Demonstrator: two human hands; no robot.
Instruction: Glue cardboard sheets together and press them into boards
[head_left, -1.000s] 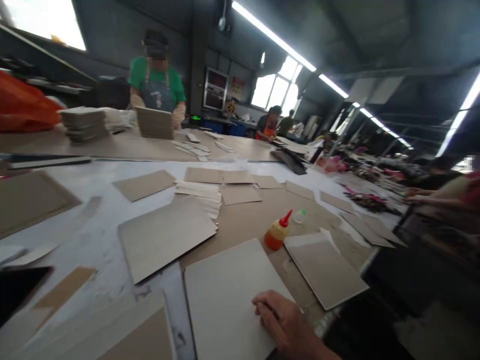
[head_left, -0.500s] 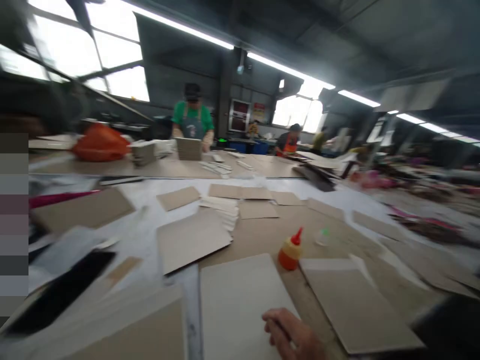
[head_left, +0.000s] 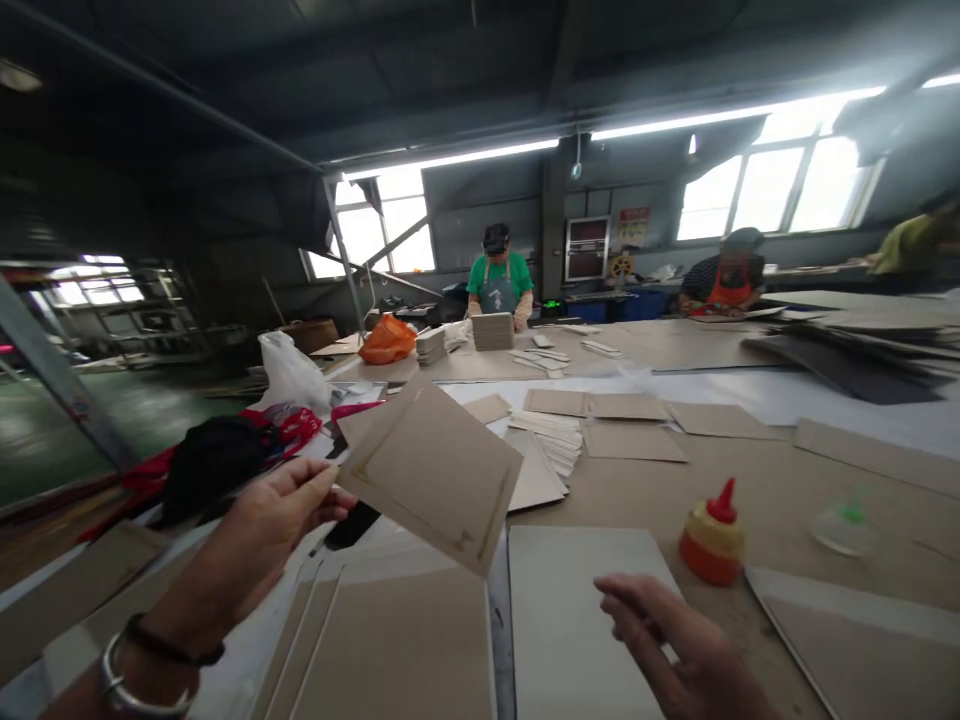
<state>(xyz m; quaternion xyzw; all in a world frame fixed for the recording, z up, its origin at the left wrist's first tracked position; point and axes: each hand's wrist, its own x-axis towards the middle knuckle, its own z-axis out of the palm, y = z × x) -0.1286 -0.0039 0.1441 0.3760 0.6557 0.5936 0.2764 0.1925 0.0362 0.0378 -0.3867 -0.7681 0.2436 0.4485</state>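
My left hand (head_left: 289, 515) pinches one corner of a beige cardboard panel (head_left: 435, 470), which is raised and tilted above the table. Brownish glue-like lines run along the panel's edges. Below it lie overlapping cardboard sheets (head_left: 409, 640). My right hand (head_left: 667, 640) hovers over or rests on a white-faced board (head_left: 585, 570), its fingers loosely stretched and nothing in them; whether they touch it I cannot tell. Just beyond that hand stands a squeeze bottle (head_left: 712, 540) with a red tip and orange-red contents.
A small clear bottle with a green cap (head_left: 844, 525) stands farther right. More cardboard pieces (head_left: 634, 440) and white strips (head_left: 551, 440) lie ahead. A co-worker in green (head_left: 499, 280) handles stacked boards (head_left: 493, 332) across the table. Bags and dark cloth (head_left: 217, 460) lie left.
My view has swung left. My left hand has come into view with the cardboard panel held up. My right hand stays near the white-faced board.
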